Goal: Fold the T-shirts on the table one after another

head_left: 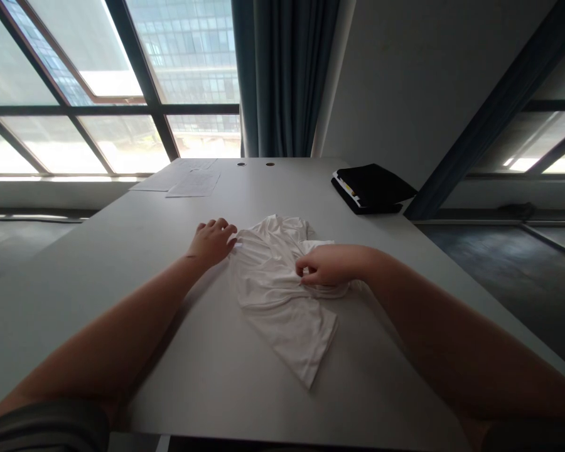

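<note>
On the white surface [183, 383], a crumpled white cloth [268, 282] lies between the hands. The left hand [211, 242] is at its left edge; whether those fingers clamp fabric cannot be determined. The right hand [332, 263] overlies its right side, fingers curled toward the thumb, grip likewise indeterminate.

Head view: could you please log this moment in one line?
left hand: at left edge of white cloth; right hand: on cloth; cloth: rumpled, on table
</note>
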A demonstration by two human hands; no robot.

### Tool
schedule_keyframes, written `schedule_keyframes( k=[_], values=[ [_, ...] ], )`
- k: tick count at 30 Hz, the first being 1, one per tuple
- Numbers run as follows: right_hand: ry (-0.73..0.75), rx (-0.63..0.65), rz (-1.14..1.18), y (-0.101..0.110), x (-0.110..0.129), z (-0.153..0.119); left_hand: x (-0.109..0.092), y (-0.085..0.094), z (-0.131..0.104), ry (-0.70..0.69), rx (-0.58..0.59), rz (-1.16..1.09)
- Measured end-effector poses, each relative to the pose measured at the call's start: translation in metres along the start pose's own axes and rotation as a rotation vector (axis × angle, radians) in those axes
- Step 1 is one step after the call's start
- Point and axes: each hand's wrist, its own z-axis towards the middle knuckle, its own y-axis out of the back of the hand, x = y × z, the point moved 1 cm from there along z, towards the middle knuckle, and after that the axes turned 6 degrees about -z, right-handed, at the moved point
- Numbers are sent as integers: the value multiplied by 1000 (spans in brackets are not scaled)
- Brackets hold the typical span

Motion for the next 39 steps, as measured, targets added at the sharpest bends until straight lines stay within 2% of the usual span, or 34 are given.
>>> schedule_keyframes(
  k=[2, 4, 5, 6, 7, 10, 12, 14, 17, 19, 22, 25, 28, 30, 32, 35, 37, 39],
  values=[
    [57, -83, 45, 4, -2, 1, -26, 12, -7, -38, 136, 16],
    [3, -313, -28, 3, -12, 10, -53, 19, -22, -182, 339, -13],
    [-45, -431, -77, 0, -21, 17, -66, 21, -30, -260, 394, -49],
    [-89, -511, -110, -5, -30, 25, -77, 21, -39, -319, 408, -95],
    [-107, -529, -127, -12, -40, 33, -87, 20, -47, -353, 396, -141],
    [-110, -446, -115, -31, -67, 54, -98, 12, -57, -361, 313, -171],
    [-169, -380, -94, -37, -79, 60, -92, 5, -51, -336, 278, -131],
    [-251, -323, -95, -38, -83, 60, -75, -1, -38, -287, 275, -112],
    [-330, -253, -122, -31, -80, 52, -37, -7, -17, -142, 290, -107],
    [-371, -130, -92, -27, -76, 44, -8, -11, -7, -11, 267, -76],
    [-412, 61, 6, -22, -75, 33, 32, -14, 2, 189, 143, 21],
    [-382, 53, 9, -20, -77, 29, 57, -12, 5, 299, -17, 101],
    [-399, -130, -79, -21, -79, 34, 54, -10, 6, 270, -91, 65],
    [-412, -351, -143, -25, -77, 41, 36, -14, 6, 124, -13, -46],
    [-349, -507, -189, -33, -73, 50, 12, -22, 7, -27, 73, -156],
    [-230, -552, -201, -45, -73, 63, -10, -37, 9, -36, 46, -178],
    [-256, -564, -162, -51, -82, 67, -9, -44, 11, 25, 18, -159],
    [-339, -584, -103, -55, -99, 70, 3, -49, 14, 73, 30, -157]
  ],
)
